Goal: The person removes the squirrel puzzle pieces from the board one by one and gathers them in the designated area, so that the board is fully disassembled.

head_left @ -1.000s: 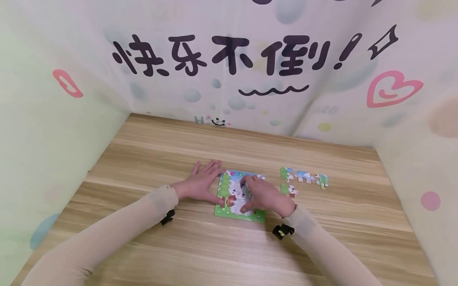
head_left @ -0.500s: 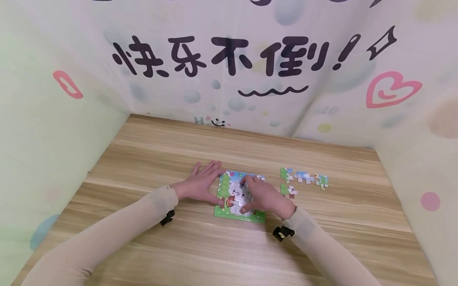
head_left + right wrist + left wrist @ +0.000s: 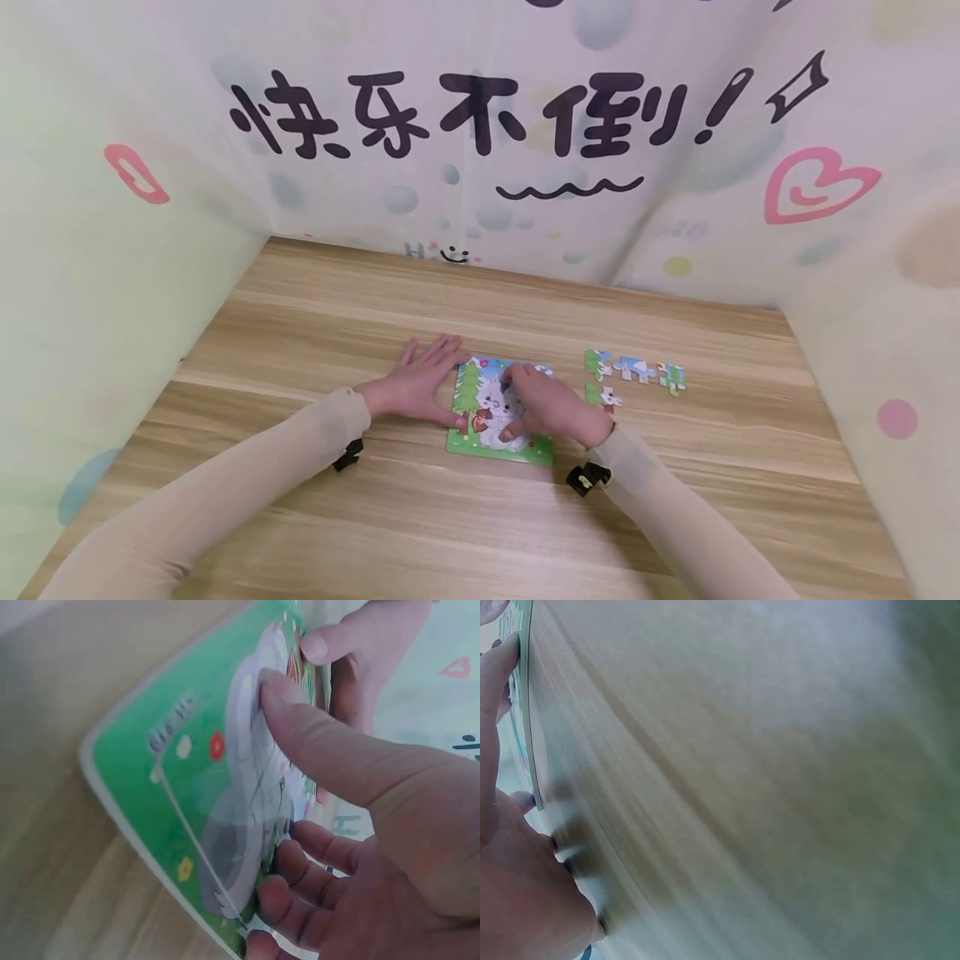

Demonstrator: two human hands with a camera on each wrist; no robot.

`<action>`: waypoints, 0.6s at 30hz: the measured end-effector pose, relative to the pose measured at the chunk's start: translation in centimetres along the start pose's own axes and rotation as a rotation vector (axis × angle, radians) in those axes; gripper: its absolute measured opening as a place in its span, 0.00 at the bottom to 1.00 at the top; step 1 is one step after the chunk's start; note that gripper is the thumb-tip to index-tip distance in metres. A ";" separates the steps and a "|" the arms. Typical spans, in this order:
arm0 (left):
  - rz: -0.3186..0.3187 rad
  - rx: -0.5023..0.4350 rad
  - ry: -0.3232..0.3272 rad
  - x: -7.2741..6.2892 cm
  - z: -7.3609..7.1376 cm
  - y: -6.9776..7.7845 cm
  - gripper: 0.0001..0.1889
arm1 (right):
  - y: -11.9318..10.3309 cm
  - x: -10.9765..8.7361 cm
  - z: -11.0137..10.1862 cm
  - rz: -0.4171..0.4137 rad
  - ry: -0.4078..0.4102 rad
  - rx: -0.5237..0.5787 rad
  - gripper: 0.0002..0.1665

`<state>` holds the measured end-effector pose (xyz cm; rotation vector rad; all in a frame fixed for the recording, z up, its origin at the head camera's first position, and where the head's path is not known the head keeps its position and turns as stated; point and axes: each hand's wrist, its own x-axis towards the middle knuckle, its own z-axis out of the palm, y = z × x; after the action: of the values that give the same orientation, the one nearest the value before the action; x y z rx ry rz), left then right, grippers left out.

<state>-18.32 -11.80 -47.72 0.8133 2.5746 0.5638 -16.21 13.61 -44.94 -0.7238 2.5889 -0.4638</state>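
A tray puzzle point(image 3: 487, 452) with a white furry animal, trees and a green border lies mid-table. My left hand point(image 3: 416, 389) spreads its fingers at the left edge, its thumb resting on the puzzle's side; the left wrist view catches the puzzle's edge point(image 3: 526, 712) beside that hand. Over the right half, my right hand point(image 3: 557, 406) touches the picture with its thumb point(image 3: 300, 724) and bent fingertips, set well apart. No loose piece shows between them in the right wrist view. Part of the picture is hidden under this hand.
Several loose jigsaw pieces lie right of the puzzle: a tree piece point(image 3: 596, 364), a blue-and-white piece point(image 3: 634, 369), a green-and-blue piece point(image 3: 672, 377) and an animal-face piece point(image 3: 609, 398). A printed cloth wall point(image 3: 480, 200) rises behind the wooden table point(image 3: 450, 533).
Both hands stay in nearly the same place on the puzzle. The head view shifts very slightly; the loose pieces lie as before.
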 end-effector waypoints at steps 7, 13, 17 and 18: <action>0.004 -0.008 0.002 -0.1 -0.3 0.2 0.60 | -0.5 0.1 -0.3 0.046 -0.023 -0.002 0.48; 0.003 0.001 0.002 -0.2 -0.3 0.1 0.61 | -0.5 0.2 -0.1 0.054 -0.020 0.000 0.49; 0.002 0.008 0.005 -0.4 -0.2 0.2 0.62 | -0.6 0.1 -0.1 0.055 -0.023 0.005 0.50; 0.004 0.012 0.007 -0.4 -0.2 0.2 0.62 | -0.6 0.1 -0.1 0.057 -0.023 0.007 0.50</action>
<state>-18.04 -11.95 -47.39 0.8214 2.5858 0.5545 -16.08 13.07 -44.64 -0.6474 2.5772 -0.4443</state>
